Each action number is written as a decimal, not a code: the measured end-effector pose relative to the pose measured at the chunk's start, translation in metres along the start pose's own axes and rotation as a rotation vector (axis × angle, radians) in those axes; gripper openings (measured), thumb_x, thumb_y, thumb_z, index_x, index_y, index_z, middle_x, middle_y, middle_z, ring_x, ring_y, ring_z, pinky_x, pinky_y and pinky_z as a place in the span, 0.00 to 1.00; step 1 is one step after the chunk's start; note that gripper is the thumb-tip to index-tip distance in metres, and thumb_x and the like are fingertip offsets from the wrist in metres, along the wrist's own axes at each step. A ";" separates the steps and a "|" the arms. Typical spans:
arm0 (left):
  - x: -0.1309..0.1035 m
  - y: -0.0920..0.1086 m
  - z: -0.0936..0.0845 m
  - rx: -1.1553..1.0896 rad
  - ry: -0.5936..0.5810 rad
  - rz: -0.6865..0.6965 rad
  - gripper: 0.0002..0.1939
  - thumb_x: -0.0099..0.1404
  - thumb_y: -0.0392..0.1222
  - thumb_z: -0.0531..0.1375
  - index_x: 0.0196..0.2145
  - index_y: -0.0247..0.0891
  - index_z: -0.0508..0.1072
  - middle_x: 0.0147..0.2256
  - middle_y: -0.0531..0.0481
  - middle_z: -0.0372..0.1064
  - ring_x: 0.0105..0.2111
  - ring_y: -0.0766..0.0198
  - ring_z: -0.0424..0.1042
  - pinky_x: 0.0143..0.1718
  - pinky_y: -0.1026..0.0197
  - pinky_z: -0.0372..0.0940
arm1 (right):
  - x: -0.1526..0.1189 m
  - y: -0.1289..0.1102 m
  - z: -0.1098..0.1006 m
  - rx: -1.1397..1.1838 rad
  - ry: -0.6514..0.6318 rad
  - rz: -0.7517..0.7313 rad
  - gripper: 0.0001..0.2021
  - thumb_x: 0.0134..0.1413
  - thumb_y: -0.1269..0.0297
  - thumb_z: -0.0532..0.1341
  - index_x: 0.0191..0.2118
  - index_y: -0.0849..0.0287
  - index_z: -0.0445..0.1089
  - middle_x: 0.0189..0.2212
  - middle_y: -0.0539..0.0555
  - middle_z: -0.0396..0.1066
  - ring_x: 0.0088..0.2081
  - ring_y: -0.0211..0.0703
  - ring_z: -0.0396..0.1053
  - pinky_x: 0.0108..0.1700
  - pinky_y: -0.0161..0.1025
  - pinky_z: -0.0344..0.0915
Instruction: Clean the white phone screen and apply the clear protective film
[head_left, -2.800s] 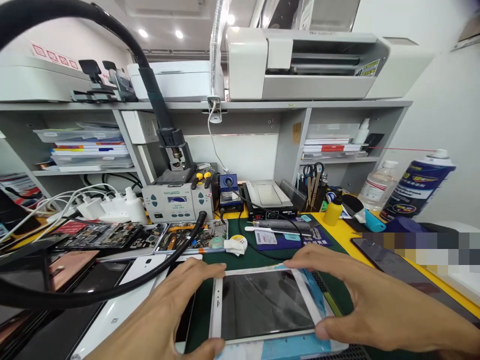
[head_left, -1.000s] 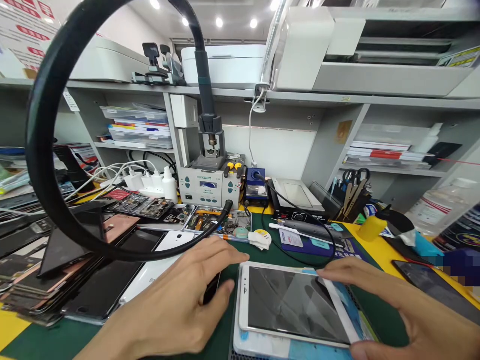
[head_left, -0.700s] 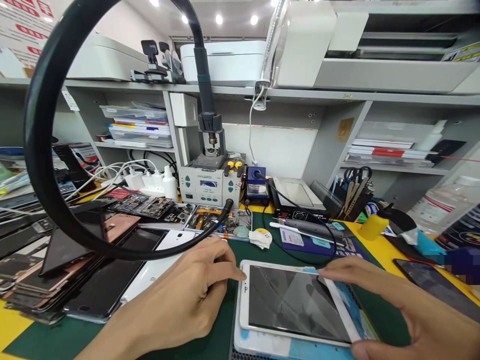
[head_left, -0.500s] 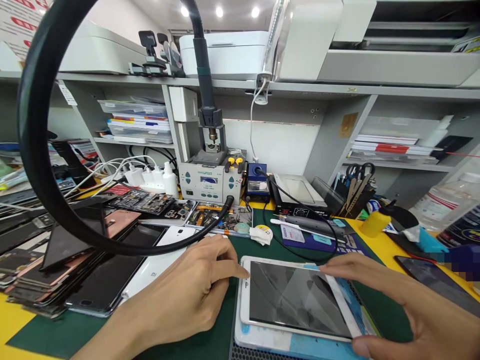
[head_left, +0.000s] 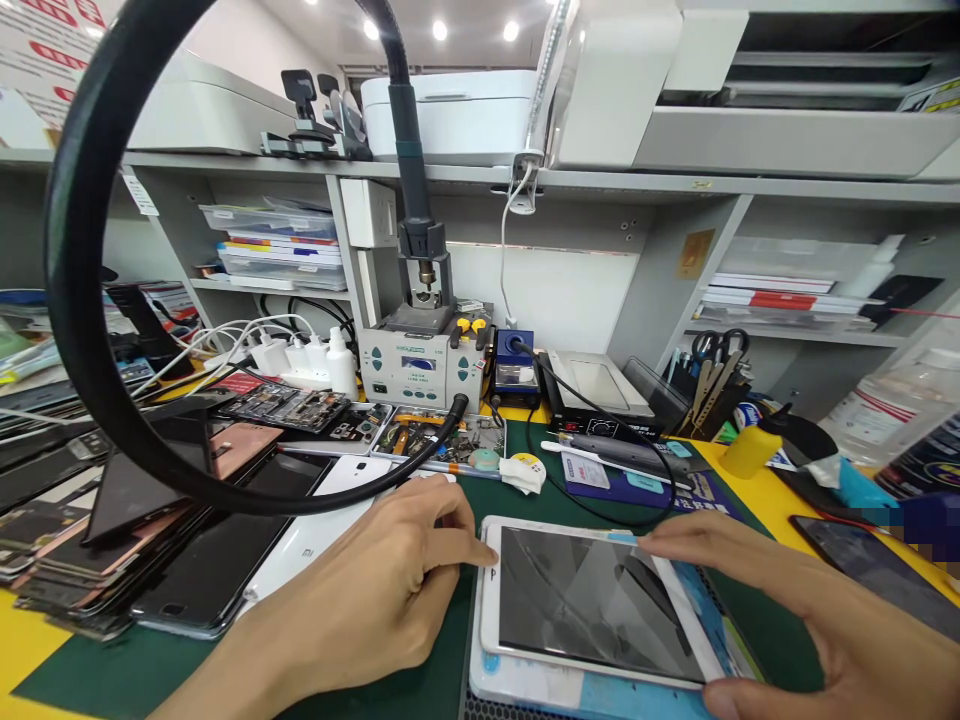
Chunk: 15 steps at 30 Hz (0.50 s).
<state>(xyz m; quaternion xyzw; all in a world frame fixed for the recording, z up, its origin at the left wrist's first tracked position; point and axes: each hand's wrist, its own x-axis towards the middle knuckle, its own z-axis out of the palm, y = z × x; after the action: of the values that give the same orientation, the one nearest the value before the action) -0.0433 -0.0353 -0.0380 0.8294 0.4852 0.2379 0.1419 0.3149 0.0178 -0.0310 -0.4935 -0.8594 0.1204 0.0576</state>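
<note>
A white-framed tablet (head_left: 596,595) with a dark, reflective screen lies on a blue-and-white layer (head_left: 525,683) over a black perforated base (head_left: 491,709). My left hand (head_left: 390,575) is beside its left edge, index fingertip touching the white border. The hand's other fingers are curled in; whatever they hold, if anything, is hidden. At the tablet's right end, my right hand (head_left: 840,610) spans the short side, fingertips on the far corner and thumb on the near corner.
A black hose (head_left: 75,300) loops across the left foreground from a hot air station (head_left: 420,365). Stacked phones (head_left: 210,540) and a white phone (head_left: 315,530) lie left of my left hand. Beyond the tablet are a white pen-like tool (head_left: 592,455) and a yellow bottle (head_left: 750,447).
Both hands and the tablet stay almost in place. The whole view has shifted very slightly.
</note>
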 end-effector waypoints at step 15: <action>0.000 -0.002 0.001 -0.041 -0.014 -0.009 0.27 0.66 0.26 0.52 0.50 0.52 0.82 0.41 0.49 0.71 0.41 0.60 0.71 0.45 0.58 0.66 | 0.000 -0.005 -0.003 0.022 -0.013 0.010 0.34 0.51 0.41 0.68 0.64 0.40 0.70 0.66 0.55 0.68 0.67 0.70 0.63 0.68 0.54 0.62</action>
<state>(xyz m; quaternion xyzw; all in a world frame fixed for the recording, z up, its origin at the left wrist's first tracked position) -0.0441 -0.0342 -0.0392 0.8256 0.4831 0.2413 0.1637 0.3118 0.0162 -0.0264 -0.4961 -0.8560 0.1336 0.0568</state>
